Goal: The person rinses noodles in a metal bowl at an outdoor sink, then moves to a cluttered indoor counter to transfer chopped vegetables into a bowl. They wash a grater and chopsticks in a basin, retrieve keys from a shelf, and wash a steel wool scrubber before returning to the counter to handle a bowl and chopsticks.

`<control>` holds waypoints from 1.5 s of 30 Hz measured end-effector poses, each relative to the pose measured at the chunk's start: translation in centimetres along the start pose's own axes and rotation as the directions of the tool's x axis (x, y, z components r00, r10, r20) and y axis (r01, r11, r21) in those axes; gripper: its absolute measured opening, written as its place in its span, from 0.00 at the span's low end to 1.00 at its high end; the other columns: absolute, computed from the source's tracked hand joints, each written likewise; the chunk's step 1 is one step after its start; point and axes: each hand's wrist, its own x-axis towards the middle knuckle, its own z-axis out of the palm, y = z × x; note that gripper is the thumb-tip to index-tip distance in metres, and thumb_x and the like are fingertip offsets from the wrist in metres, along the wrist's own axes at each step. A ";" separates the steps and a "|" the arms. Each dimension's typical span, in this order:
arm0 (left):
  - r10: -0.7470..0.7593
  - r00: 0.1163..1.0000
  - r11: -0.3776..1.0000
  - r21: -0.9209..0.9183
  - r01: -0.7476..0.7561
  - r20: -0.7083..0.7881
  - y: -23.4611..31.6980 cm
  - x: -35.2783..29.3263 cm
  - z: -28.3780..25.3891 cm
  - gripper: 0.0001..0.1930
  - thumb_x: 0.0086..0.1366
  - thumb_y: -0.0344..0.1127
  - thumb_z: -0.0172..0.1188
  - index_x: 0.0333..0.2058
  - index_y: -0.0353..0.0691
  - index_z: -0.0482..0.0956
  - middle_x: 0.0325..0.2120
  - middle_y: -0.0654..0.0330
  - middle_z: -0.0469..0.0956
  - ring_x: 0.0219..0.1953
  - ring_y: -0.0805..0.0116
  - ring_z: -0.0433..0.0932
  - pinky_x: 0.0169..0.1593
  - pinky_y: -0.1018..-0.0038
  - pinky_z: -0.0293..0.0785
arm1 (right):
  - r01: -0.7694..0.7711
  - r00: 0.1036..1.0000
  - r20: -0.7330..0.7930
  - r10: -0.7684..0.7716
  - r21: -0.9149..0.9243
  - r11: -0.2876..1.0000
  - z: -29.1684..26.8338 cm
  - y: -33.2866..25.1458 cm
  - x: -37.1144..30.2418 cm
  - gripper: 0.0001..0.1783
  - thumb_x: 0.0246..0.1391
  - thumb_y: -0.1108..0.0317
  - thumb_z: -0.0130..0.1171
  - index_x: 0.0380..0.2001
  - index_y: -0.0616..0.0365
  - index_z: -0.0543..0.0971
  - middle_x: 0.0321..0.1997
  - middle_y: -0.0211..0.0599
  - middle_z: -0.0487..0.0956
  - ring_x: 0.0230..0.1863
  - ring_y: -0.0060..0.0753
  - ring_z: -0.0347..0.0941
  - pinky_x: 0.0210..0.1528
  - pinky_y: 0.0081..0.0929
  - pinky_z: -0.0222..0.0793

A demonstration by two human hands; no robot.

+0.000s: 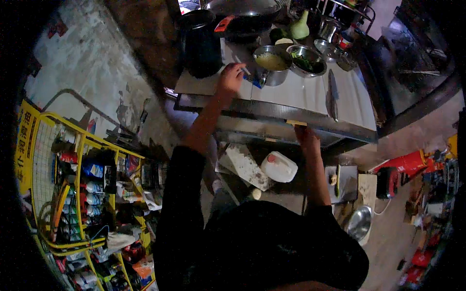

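Note:
My left hand [232, 77] is above the table's left part, beside a dark tall pot [200, 46]. Its fingers are bent around a thin white stick-like thing [244, 70], too small to name. Just right of it lies a small blue thing [257, 84]. My right hand [308, 138] is low at the table's front edge, with its fingers closed at a yellowish drawer handle [296, 122]; the fingertips are partly hidden. A metal pot with pale yellow contents [270, 60] and a metal bowl of greens [307, 62] stand behind. A knife [332, 94] lies on the right.
A wok with a lid [242, 9] and a green gourd [301, 26] are at the back of the table [286, 99]. Beneath are a white jug [279, 167] and a stained board [247, 167]. A yellow rack [82, 179] stands left; a metal basin [359, 223] lies right.

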 end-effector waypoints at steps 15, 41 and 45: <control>-0.017 1.000 0.894 0.447 0.020 -0.011 -5.9 10.6 9.3 0.13 0.56 0.33 0.50 0.42 0.42 0.71 0.43 0.51 0.72 0.39 0.52 0.73 0.39 0.62 0.71 | -0.133 0.838 -0.545 0.015 -0.178 0.975 4.8 10.0 -19.7 0.15 0.55 0.58 0.53 0.34 0.60 0.76 0.27 0.28 0.73 0.29 0.21 0.67 0.32 0.20 0.64; -0.217 0.852 0.892 -0.259 0.372 0.477 -10.1 -5.9 -27.5 0.13 0.60 0.35 0.56 0.43 0.38 0.74 0.33 0.55 0.77 0.35 0.70 0.75 0.38 0.72 0.73 | 0.212 0.929 0.369 0.006 -0.547 0.810 35.3 15.1 -6.6 0.22 0.50 0.75 0.57 0.50 0.61 0.69 0.44 0.40 0.75 0.40 0.34 0.74 0.41 0.28 0.73; -0.240 0.963 0.968 0.101 0.228 0.120 -27.8 7.8 -27.7 0.26 0.57 0.44 0.59 0.51 0.37 0.67 0.46 0.46 0.72 0.48 0.52 0.72 0.51 0.63 0.67 | 0.363 0.928 0.343 -0.144 -0.750 0.553 40.8 17.4 -6.2 0.20 0.47 0.77 0.59 0.46 0.60 0.69 0.41 0.35 0.75 0.41 0.28 0.71 0.43 0.24 0.68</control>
